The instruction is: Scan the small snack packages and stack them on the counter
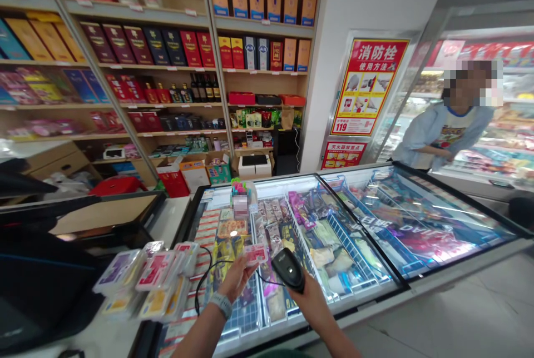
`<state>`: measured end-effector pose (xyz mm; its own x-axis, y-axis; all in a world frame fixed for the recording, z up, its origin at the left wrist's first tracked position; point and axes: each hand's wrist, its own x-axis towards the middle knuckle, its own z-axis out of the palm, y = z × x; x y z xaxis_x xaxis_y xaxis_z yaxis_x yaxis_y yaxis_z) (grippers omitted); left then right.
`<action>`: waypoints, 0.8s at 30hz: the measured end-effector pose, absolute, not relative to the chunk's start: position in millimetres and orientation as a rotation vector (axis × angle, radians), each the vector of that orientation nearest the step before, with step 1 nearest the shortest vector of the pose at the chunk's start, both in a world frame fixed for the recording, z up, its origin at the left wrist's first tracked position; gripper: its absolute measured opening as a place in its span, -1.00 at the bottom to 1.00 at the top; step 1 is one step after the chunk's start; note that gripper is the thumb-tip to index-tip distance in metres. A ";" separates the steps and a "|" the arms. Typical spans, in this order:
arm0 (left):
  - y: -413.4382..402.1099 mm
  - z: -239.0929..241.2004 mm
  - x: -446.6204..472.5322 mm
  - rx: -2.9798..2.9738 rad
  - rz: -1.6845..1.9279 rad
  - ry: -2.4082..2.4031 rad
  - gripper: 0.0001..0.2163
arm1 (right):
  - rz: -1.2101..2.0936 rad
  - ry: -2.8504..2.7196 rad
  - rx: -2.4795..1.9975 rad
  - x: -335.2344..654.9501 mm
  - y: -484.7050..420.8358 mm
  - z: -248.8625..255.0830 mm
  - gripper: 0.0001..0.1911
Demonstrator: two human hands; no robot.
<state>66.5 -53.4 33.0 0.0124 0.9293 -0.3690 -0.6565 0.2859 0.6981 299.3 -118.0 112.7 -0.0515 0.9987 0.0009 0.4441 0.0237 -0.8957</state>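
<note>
My left hand [238,280] pinches a small pink-labelled packet [255,254] above the glass top of a chest freezer. Close by on the right, my right hand [307,298] is wrapped round the handle of a black barcode scanner [287,270], its head tilted toward the packet. A black cable [200,283] loops past my left wrist. To the left of my hands lies a stack of plastic-wrapped food packs [156,277] with purple, red and yellow labels, on the counter edge. The lettering on the packet is too small to read.
The chest freezer [403,287] holds frozen goods in wire baskets under glass. A small container with colourful tops [241,202] stands on its far left. Dark checkout equipment [37,274] fills the left side. Shelves of boxes [167,71] line the back. A person [446,130] leans beyond the freezer at right.
</note>
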 end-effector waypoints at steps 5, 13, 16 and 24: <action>-60.3 31.7 64.1 0.450 1.207 0.980 -0.73 | 0.988 -1.607 -1.531 300.5 -115.6 111.4 -0.60; -65.4 37.7 61.3 0.422 1.209 1.090 -0.62 | 1.023 -1.622 -1.442 295.6 -115.9 125.3 -0.61; -66.5 40.7 58.8 0.421 1.225 1.078 -0.59 | 1.009 -1.627 -1.444 294.4 -115.3 125.0 -0.62; -68.1 53.1 49.8 0.566 1.254 1.141 -0.55 | 1.006 -1.654 -1.444 293.7 -113.8 121.1 -0.63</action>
<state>49.8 -68.1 53.1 -0.0935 0.9306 -0.3538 -0.4397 0.2803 0.8533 293.7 -113.8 121.1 -0.1226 0.9923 0.0195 0.4389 0.0718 -0.8956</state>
